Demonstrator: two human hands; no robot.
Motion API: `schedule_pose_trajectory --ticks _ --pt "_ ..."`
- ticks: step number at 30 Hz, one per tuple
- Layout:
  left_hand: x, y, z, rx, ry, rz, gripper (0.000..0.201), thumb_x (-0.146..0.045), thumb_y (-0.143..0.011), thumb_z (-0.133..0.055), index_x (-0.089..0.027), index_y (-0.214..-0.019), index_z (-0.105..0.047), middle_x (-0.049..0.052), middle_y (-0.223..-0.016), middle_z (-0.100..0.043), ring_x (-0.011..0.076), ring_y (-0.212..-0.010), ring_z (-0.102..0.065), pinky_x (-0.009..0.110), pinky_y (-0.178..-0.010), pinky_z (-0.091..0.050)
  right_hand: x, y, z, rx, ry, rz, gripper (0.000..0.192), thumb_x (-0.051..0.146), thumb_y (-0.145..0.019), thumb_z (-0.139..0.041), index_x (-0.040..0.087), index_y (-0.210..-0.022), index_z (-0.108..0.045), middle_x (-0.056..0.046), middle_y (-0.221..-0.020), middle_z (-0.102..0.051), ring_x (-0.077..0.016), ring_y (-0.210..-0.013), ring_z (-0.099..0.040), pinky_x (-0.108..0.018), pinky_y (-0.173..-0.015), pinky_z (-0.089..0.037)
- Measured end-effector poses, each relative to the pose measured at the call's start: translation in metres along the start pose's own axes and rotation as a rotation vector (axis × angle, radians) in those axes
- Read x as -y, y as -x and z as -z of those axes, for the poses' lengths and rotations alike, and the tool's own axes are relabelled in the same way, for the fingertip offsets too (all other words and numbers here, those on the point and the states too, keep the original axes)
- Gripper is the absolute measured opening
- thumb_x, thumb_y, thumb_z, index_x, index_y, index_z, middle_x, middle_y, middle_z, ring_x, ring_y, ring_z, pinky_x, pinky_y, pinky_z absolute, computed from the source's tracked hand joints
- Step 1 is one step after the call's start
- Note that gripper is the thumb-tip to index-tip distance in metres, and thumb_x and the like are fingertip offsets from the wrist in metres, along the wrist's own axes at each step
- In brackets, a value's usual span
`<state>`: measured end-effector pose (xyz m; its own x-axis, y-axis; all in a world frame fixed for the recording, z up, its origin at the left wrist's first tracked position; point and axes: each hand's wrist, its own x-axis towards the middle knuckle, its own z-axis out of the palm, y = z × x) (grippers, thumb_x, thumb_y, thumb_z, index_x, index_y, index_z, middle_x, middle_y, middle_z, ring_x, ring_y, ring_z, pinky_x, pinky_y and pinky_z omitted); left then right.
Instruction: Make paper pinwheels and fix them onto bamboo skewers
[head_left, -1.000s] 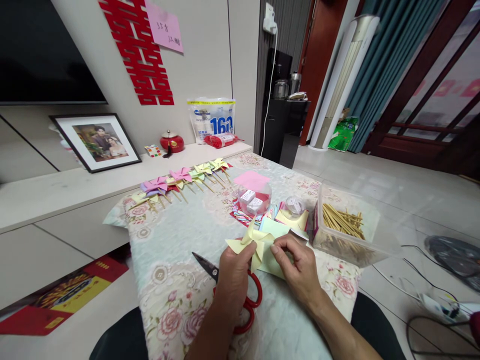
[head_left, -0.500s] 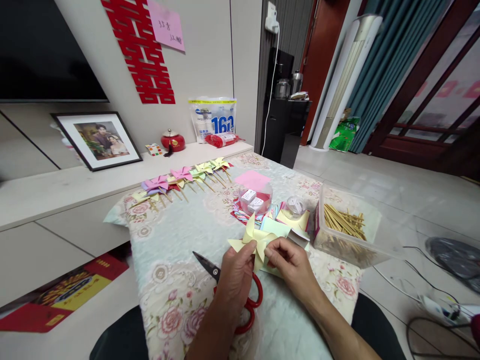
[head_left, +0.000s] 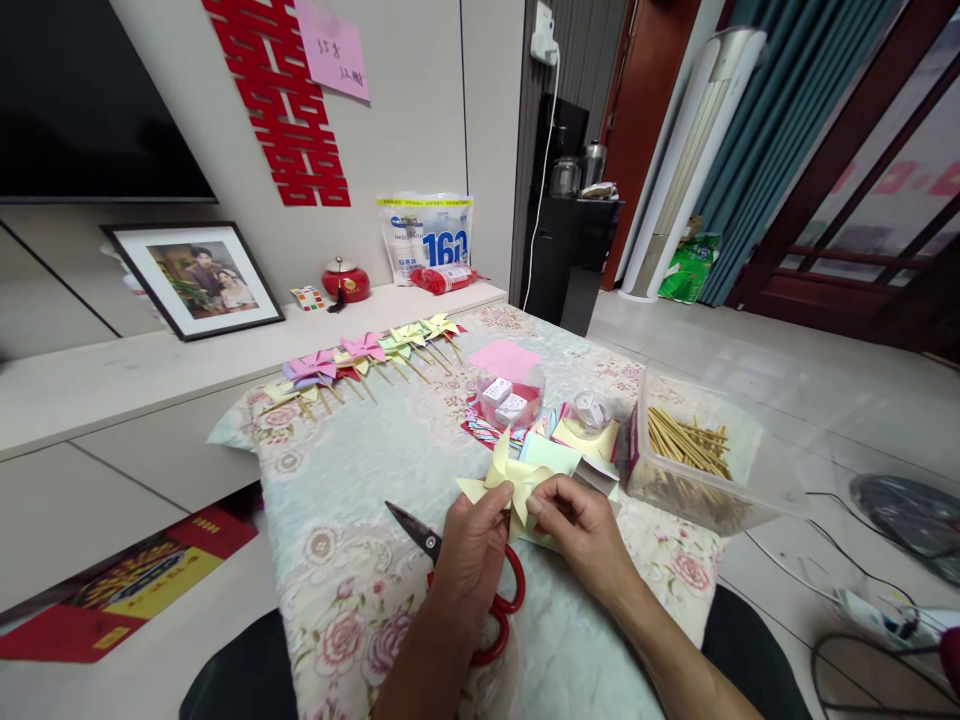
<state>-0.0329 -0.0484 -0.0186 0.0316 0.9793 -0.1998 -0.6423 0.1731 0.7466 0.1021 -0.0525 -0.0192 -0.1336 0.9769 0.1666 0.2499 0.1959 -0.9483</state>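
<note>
A pale yellow paper pinwheel (head_left: 498, 466) is held between both hands above the table. My left hand (head_left: 474, 540) pinches its centre, thumb on top. My right hand (head_left: 576, 520) has finger and thumb closed on the pinwheel's right-hand side; whether a small part is also between those fingertips cannot be made out. Red-handled scissors (head_left: 508, 580) lie on the cloth under my left hand and forearm, their dark blades pointing to the far left. Beyond my hands are pale green paper sheets (head_left: 541, 452) and a small grey-white box (head_left: 596, 474).
Finished pinwheels on sticks (head_left: 363, 348) lie in a row along the table's far left edge. A clear bin of sticks (head_left: 686, 445) stands at the right. Round clear containers (head_left: 512, 400) sit mid-table near pink paper (head_left: 504, 358). Flowered cloth (head_left: 352, 590) covers the table.
My right fingers have shifted very slightly left along the pinwheel. My left hand keeps its pinch, and the scissors and other items lie as before.
</note>
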Motion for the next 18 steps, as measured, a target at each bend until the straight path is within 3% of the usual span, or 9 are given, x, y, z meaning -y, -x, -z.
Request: schedule_pose_trajectory --ticks 2,5,9,13,18 --pt "0.0 -0.001 0.002 -0.023 0.007 -0.008 0.022 -0.029 -0.07 -0.073 -0.02 -0.089 -0.073 0.004 -0.085 -0.075 0.0246 -0.087 -0.07 0.03 -0.073 -0.054 0.001 0.002 0.0 -0.043 0.089 0.09 0.021 0.036 -0.091 -0.06 0.019 -0.078 -0.061 0.001 -0.063 -0.057 -0.0147 -0.058 -0.054 -0.027 -0.055 -0.042" --pt "0.0 -0.003 0.004 -0.044 0.05 -0.013 0.017 -0.027 -0.071 -0.073 -0.021 -0.087 -0.073 0.003 -0.086 -0.076 0.0228 -0.085 -0.069 0.029 -0.072 -0.053 0.003 0.006 -0.002 -0.194 0.286 0.356 0.007 0.026 -0.089 -0.062 0.02 -0.09 -0.061 0.0 -0.068 -0.055 -0.0159 -0.061 -0.053 -0.029 -0.057 -0.044" --pt "0.001 -0.001 0.002 -0.029 0.107 0.007 0.014 -0.025 -0.071 -0.074 -0.019 -0.084 -0.073 0.003 -0.083 -0.075 0.0186 -0.075 -0.068 0.025 -0.065 -0.051 0.007 0.011 -0.008 -0.298 0.54 0.634 0.037 0.019 -0.088 -0.063 0.019 -0.123 -0.054 -0.009 -0.095 -0.059 -0.025 -0.087 -0.056 -0.04 -0.074 -0.049" --pt "0.004 0.004 -0.005 -0.048 0.135 0.024 0.01 -0.021 -0.066 -0.078 -0.017 -0.072 -0.072 0.0 -0.07 -0.071 0.0124 -0.061 -0.061 0.021 -0.059 -0.047 0.007 0.012 -0.013 -0.284 0.72 0.687 0.059 0.016 -0.086 -0.062 0.015 -0.142 -0.041 -0.017 -0.125 -0.049 -0.0343 -0.115 -0.047 -0.055 -0.094 -0.041" --pt "0.009 0.008 -0.014 -0.018 0.147 0.019 0.011 -0.018 -0.066 -0.075 -0.02 -0.077 -0.075 0.001 -0.078 -0.073 0.0165 -0.074 -0.065 0.025 -0.071 -0.051 0.002 0.011 -0.015 -0.301 0.785 0.691 0.065 0.01 -0.086 -0.057 0.019 -0.147 -0.036 -0.017 -0.136 -0.044 -0.0354 -0.126 -0.041 -0.057 -0.101 -0.036"
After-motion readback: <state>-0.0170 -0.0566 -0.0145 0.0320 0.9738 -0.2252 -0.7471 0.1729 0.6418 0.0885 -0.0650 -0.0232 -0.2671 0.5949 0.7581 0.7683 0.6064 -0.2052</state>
